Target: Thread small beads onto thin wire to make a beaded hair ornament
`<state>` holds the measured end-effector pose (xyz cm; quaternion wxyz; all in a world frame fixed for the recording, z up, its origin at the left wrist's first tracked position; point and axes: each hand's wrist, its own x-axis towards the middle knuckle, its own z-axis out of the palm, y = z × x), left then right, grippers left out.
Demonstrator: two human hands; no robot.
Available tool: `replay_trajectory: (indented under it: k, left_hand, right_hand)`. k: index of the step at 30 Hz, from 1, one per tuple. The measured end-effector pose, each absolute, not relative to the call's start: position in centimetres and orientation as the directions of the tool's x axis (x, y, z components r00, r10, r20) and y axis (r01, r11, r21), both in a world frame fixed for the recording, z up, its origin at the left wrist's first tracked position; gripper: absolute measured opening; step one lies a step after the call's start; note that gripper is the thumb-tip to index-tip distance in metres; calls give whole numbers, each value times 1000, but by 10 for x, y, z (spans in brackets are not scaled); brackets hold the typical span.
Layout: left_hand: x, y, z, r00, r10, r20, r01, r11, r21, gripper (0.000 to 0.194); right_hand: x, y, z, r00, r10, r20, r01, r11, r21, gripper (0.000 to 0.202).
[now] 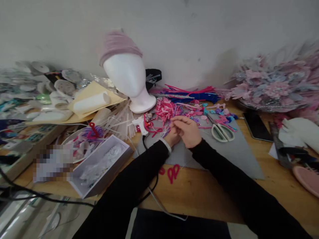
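My left hand [173, 136] and my right hand [188, 132] meet above a grey mat [240, 156], their fingers closed and pinched together. Whatever sits between the fingertips is too small to make out. Just left of them rests a white glue gun [142, 125] with a dark cord. Pink fuzzy pipe-cleaner pieces [165, 109] are heaped behind my hands. To the right lie scissors [221, 132] with pale handles. Nearer me, red heart-like pipe-cleaner loops [173, 173] lie on the wooden table [194, 192].
A white foam head [126, 74] wearing a pink cap stands behind. On the left is a white box [99, 166] of clear plastic bits. A phone [258, 126] and a large pink-grey flower bunch [274, 86] are at right. A cable hangs at the front edge.
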<state>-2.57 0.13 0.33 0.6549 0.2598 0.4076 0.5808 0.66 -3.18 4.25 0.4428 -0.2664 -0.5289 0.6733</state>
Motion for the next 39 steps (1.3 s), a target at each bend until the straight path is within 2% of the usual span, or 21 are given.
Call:
replay_trajectory:
  k: [2,5,8,10,13,16,19,22,27,39]
  left_hand:
    - [-24,0,2,53,979,-195,-534,193,823,10]
    - [-22,-3,3,178,974,-138,-463,207,862,17]
    - [-22,-4,4,251,963,-95,-352,182,918,21]
    - [-22,-5,3,278,958,-74,-294,158,942,22]
    - [-21,-6,2,317,946,-66,-224,143,964,23]
    - [-22,-7,1,354,933,-65,-166,131,977,23]
    - [-22,-7,2,348,934,-76,-127,127,984,22]
    - [-21,-7,4,350,932,-95,-89,134,987,21]
    - [-19,-7,5,339,934,-115,-36,135,990,19]
    - [-19,-5,3,339,933,-125,-103,169,980,20]
  right_hand:
    - [42,-16,40,-377,926,19,-430,-157,-889,6]
    - [88,0,29,-400,894,-201,-469,-388,-793,7]
    - [113,7,16,-410,817,-404,-400,-560,-726,14]
    - [119,7,10,-442,777,-449,-361,-612,-704,15]
    - [117,6,8,-458,765,-453,-341,-622,-705,12]
    - [114,4,7,-383,811,-443,-380,-575,-724,17]
    - [111,1,4,-283,882,-377,-428,-468,-773,12]
    - [110,0,-1,-261,920,-292,-421,-381,-823,14]
    - [108,0,-3,-235,939,-251,-423,-331,-843,17]
    - [106,1,-4,-74,969,-235,-399,-244,-884,21]
